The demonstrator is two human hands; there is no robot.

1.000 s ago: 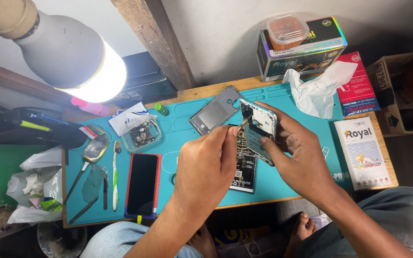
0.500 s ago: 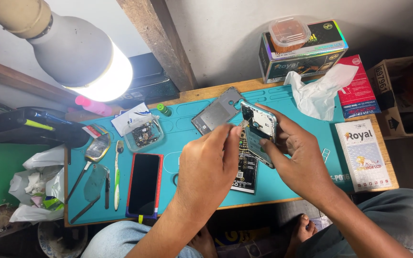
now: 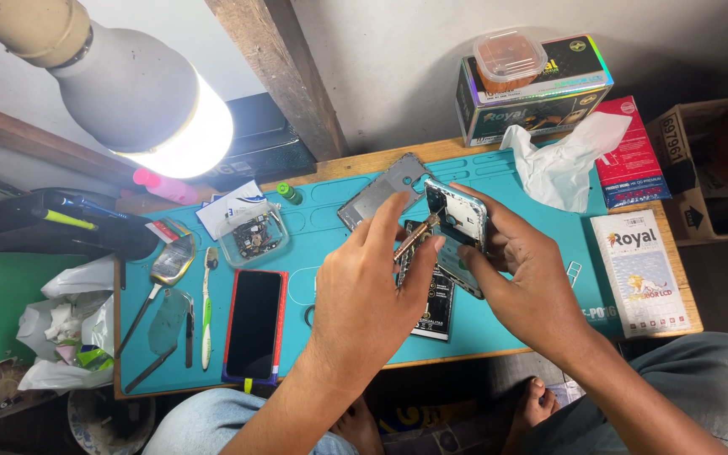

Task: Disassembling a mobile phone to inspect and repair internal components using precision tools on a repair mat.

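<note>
A teal repair mat (image 3: 330, 253) was spread over the wooden worktop (image 3: 684, 291) under a bright lamp bulb (image 3: 149, 105), with a red-edged phone (image 3: 253, 324) laid flat at its left. An opened phone frame (image 3: 458, 221) was gripped in the right hand (image 3: 524, 282), tilted toward the light, above a battery (image 3: 431, 303). A slim tool (image 3: 414, 238) was pinched in the left hand (image 3: 372, 295) fingers, its tip set against the frame, apparently so the inside could be worked.

The scene is brightly lit by a glaring bulb (image 3: 149, 105) at upper left; its face is overexposed, the rest sharp.
</note>
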